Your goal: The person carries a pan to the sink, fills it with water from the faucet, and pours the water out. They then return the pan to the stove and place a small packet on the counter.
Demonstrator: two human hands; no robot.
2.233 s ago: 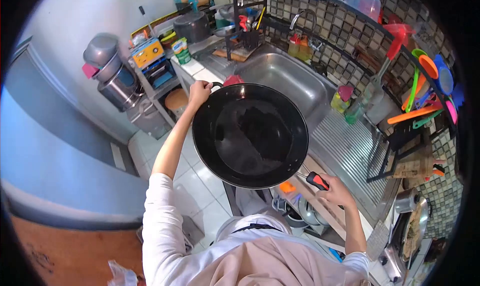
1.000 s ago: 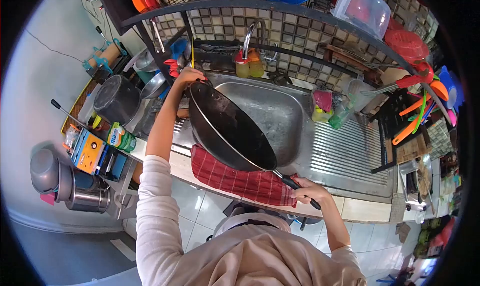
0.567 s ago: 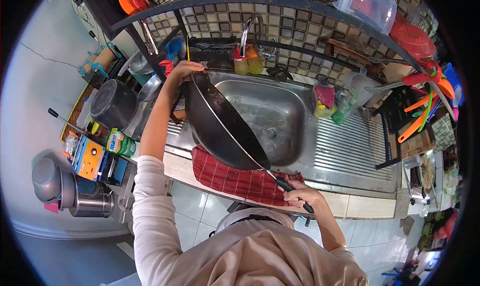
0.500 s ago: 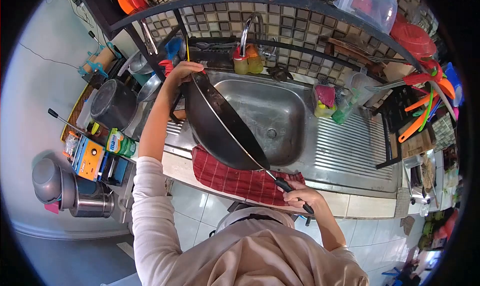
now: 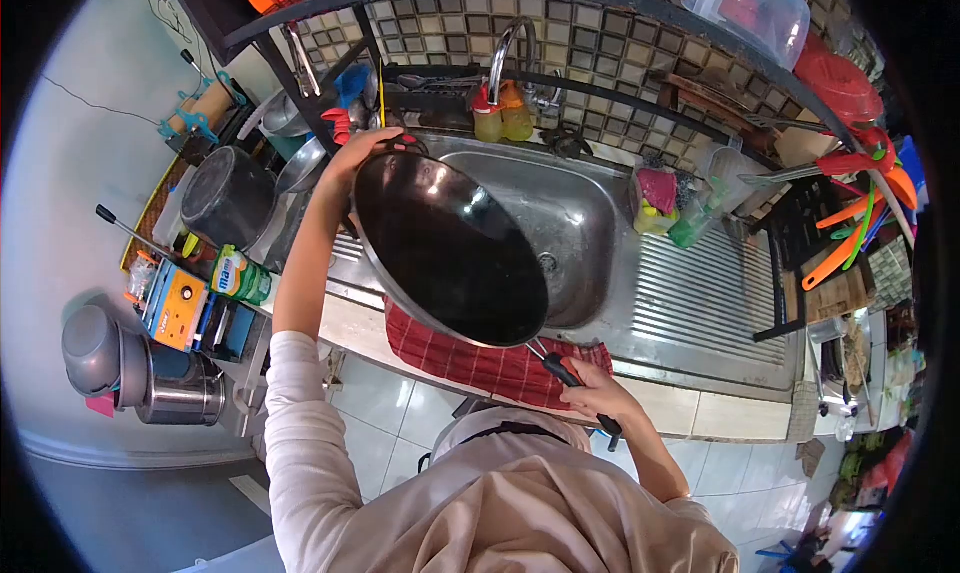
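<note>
A large black wok (image 5: 450, 248) is held tilted over the left part of the steel sink (image 5: 590, 208), its dark inside facing up toward me. At its far rim, my left hand (image 5: 360, 155) is closed around the small side handle, with part of the grip hidden. My right hand (image 5: 600, 393) wraps round the long black handle near the counter's front edge. Under the wok's near side, a red checked towel (image 5: 440, 348) lies on the counter edge.
A curved faucet (image 5: 497, 63) and soap bottles (image 5: 488, 118) stand behind the sink. Right of it are a sponge holder (image 5: 655, 203) and ribbed drainboard (image 5: 705, 293). A dark pot (image 5: 228, 195) sits left. A black rack (image 5: 590, 8) spans overhead.
The wok has rolled from nearly edge-on to showing its inside. Both hands keep their grips, and the view has shifted slightly.
</note>
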